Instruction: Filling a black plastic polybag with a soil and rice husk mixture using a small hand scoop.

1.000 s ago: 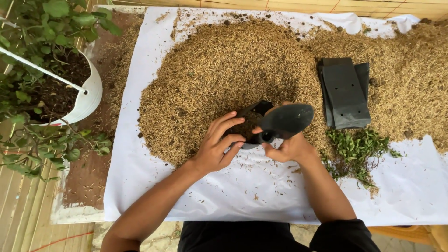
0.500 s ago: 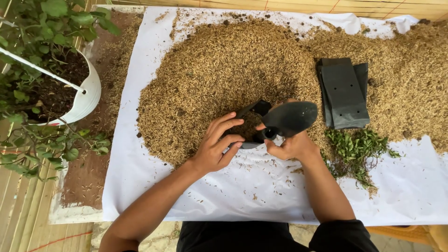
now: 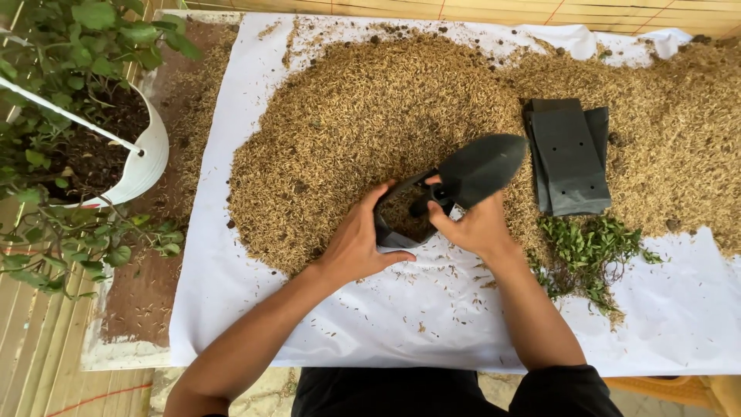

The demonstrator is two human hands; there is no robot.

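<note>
My left hand point(image 3: 356, 241) grips the near rim of a small black grow bag point(image 3: 394, 232) that stands open at the front edge of a wide heap of rice husk mix point(image 3: 363, 123). The bag holds some of the husk. My right hand point(image 3: 472, 224) is closed on the handle of a dark grey trowel point(image 3: 480, 168), whose scoop points up and to the right just above the bag. Both hands meet over the white sheet point(image 3: 231, 309).
A stack of flat black grow bags point(image 3: 567, 154) lies to the right on the husk. Green plant cuttings point(image 3: 590, 251) sit below them. A white hanging pot point(image 3: 147, 158) with a leafy plant stands at the left. Bamboo matting borders the sheet.
The trowel's scoop has lifted and swung a little to the right. My left hand keeps its hold on the bag.
</note>
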